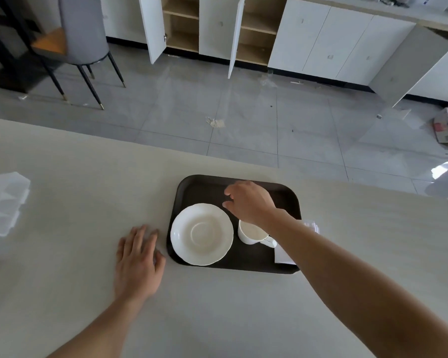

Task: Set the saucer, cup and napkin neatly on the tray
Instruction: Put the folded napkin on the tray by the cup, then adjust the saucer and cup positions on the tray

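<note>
A dark brown tray lies on the pale table. On its left half rests a white saucer. A white cup stands to the saucer's right, handle pointing right. A white folded napkin lies at the tray's right edge, mostly hidden under my right forearm. My right hand hovers over the tray's far middle, above the cup, fingers apart and empty. My left hand lies flat on the table just left of the tray, fingers spread.
A stack of white napkins sits at the table's far left edge. Beyond the table is a tiled floor, a grey chair and white cabinets with open doors.
</note>
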{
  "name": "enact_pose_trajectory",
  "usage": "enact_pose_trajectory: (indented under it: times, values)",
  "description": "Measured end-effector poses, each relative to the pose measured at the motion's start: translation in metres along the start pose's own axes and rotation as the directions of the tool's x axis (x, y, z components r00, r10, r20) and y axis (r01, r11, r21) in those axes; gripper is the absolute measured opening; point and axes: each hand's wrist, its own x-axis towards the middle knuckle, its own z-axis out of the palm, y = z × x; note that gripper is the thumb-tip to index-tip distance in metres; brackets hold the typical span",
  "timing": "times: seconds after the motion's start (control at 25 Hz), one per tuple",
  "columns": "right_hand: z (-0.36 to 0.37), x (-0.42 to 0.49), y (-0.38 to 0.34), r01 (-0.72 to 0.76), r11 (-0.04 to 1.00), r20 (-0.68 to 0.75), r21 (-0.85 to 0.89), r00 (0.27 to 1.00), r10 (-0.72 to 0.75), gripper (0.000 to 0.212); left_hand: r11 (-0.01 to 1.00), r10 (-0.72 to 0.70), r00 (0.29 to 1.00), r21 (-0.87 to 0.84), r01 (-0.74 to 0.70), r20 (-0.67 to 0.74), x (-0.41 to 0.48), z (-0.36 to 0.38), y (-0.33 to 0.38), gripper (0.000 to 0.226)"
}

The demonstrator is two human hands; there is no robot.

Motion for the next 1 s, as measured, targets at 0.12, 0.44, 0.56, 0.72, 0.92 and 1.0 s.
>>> enact_pose_trajectory:
  times: [0.12, 0.44, 0.56, 0.72, 0.92, 1.0]
  values:
    - [0.006, 0.019, -0.004, -0.043, 0.998, 0.156, 0.036, 0.987, 0.037, 0.036, 1.000, -0.007, 1.000, -0.004, 0.007, -0.004, 0.001, 0.000, 0.001, 0.053]
    - [0.027, 0.043, -0.008, -0.005, 1.000, 0.337, 0.004, 0.941, 0.004, 0.008, 1.000, -0.022, 1.000, 0.007, 0.022, -0.009, 0.000, -0.001, 0.002, 0.052]
    - [0.028, 0.048, -0.009, -0.008, 1.000, 0.335, 0.015, 0.942, 0.002, 0.011, 1.000, -0.021, 1.000, 0.006, 0.021, -0.007, 0.001, -0.001, 0.000, 0.052]
    - [0.026, 0.055, -0.005, -0.070, 0.993, 0.327, 0.094, 0.944, 0.036, 0.017, 1.000, -0.023, 1.000, 0.009, 0.023, 0.009, 0.000, -0.003, 0.000, 0.052]
    - [0.026, 0.060, 0.003, -0.141, 0.973, 0.283, 0.185, 0.955, 0.084, 0.019, 0.999, -0.031, 0.999, 0.020, 0.030, 0.032, 0.000, -0.005, 0.001, 0.054]
    - [0.027, 0.061, 0.005, -0.166, 0.965, 0.278, 0.205, 0.955, 0.105, 0.020, 0.999, -0.028, 0.999, 0.018, 0.028, 0.031, 0.000, -0.005, 0.002, 0.054]
